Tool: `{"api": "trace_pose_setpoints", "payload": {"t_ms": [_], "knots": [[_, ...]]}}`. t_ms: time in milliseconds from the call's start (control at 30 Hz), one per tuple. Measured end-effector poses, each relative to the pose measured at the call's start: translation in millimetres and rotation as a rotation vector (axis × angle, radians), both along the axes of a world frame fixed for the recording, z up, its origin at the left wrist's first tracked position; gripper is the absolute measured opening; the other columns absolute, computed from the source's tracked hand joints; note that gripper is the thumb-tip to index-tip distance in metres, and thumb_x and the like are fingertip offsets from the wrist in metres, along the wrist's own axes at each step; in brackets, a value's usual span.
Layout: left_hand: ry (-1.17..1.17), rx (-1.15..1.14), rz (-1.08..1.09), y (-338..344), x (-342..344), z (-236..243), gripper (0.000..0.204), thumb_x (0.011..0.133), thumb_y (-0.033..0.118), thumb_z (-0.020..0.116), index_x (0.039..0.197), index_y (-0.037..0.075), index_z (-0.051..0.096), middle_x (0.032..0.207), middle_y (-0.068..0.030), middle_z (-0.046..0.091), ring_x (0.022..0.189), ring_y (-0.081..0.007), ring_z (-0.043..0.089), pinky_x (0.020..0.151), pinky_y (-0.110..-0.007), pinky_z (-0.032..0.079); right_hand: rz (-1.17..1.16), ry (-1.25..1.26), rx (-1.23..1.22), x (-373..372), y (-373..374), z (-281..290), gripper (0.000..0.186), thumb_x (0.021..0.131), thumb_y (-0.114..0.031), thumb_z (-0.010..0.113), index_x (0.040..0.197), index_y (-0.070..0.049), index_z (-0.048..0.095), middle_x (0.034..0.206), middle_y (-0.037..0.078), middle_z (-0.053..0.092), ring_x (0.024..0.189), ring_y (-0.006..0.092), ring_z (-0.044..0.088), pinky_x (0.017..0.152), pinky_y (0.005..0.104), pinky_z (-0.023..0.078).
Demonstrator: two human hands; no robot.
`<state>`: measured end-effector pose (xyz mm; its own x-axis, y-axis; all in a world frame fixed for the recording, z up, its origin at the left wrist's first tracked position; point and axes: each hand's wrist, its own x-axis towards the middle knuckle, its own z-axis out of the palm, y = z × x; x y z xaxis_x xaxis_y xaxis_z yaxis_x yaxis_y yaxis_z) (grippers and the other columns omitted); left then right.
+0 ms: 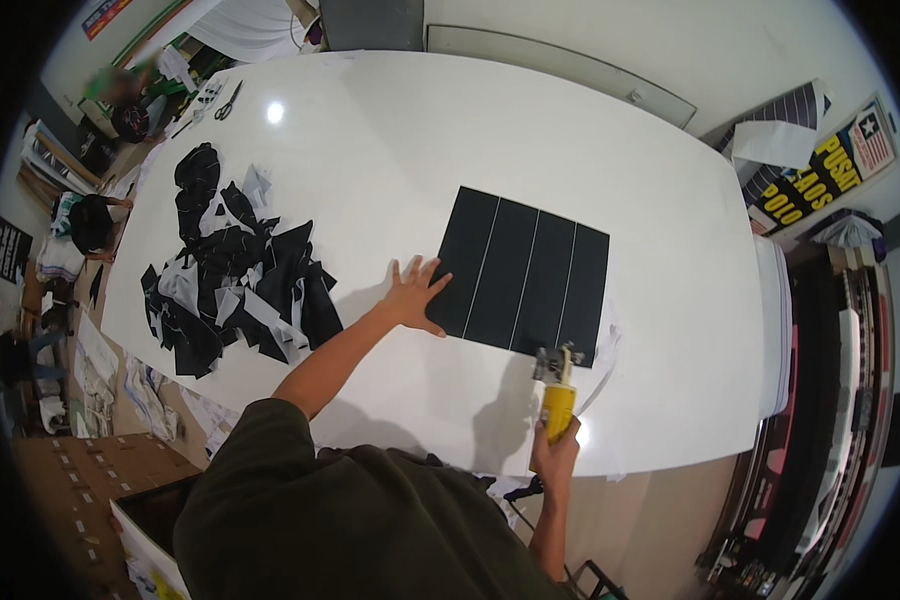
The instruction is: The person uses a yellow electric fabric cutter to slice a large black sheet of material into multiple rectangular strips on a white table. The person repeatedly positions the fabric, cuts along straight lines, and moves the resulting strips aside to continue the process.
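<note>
A dark rectangle of fabric (532,272) with several pale lines across it lies flat on the white table. My left hand (416,299) is spread open, its fingertips at the fabric's left edge. In my right hand (556,452) is a yellow electric fabric cutter (558,408), gripped round its body. The cutter's metal head meets the fabric's near edge, close to the right-hand pale line; whether the blade has entered the cloth is too small to tell. A thin white strip (610,345) lies along the fabric's right side.
A heap of black and grey fabric scraps (232,270) covers the table's left part. Scissors (229,101) rest at the far left corner. Two people are at the left beyond the table. Rolls of material (820,400) stand at the right. A cardboard box (90,500) is at lower left.
</note>
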<state>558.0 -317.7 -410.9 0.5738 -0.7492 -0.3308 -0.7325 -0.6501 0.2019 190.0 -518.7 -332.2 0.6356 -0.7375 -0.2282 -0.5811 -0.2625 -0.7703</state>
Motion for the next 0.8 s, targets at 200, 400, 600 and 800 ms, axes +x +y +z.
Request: {"api": "trace_pose_setpoints", "payload": {"t_ms": [200,400,600,800], "knots": [[-0.024,-0.004,0.033,30.2,-42.3,-25.0,0.137,0.065,0.094,0.066,0.17,0.02,0.018,0.175,-0.0207,0.002,0.159,-0.0494,0.0,0.114,-0.084,0.001,0.215,0.186,-0.056,-3.1,84.1,5.9,0.06,0.092,-0.021,0.074,0.135,0.009,0.044,0.107,0.038,0.067,0.101,0.0542,0.068,0.085,0.0538,0.055],[-0.077,-0.107,0.013,58.1,-35.8,-35.3,0.14,0.063,0.094,0.067,0.169,0.018,0.018,0.175,-0.0206,0.008,0.159,-0.0495,0.002,0.114,-0.084,0.002,0.28,0.282,-0.133,-15.0,141.9,-0.6,0.058,0.092,-0.026,0.073,0.132,0.005,0.042,0.112,0.036,0.064,0.094,0.057,0.066,0.08,0.06,0.054],[-0.031,-0.077,-0.066,68.9,-18.1,-31.6,0.143,0.059,0.091,0.073,0.169,0.019,0.019,0.176,-0.015,0.008,0.16,-0.0465,0.001,0.115,-0.084,0.003,0.307,0.247,-0.241,18.6,148.0,-17.0,0.054,0.094,-0.023,0.071,0.13,0.003,0.04,0.115,0.034,0.06,0.094,0.0567,0.065,0.078,0.0601,0.056],[-0.002,-0.074,-0.058,72.0,-17.8,-23.3,0.143,0.059,0.089,0.075,0.169,0.019,0.017,0.176,-0.0148,0.007,0.161,-0.0447,-0.001,0.116,-0.083,0.004,0.297,0.204,-0.297,43.6,142.7,-20.9,0.056,0.093,-0.023,0.071,0.13,0.006,0.041,0.114,0.036,0.061,0.094,0.0561,0.066,0.079,0.0585,0.056]]}}
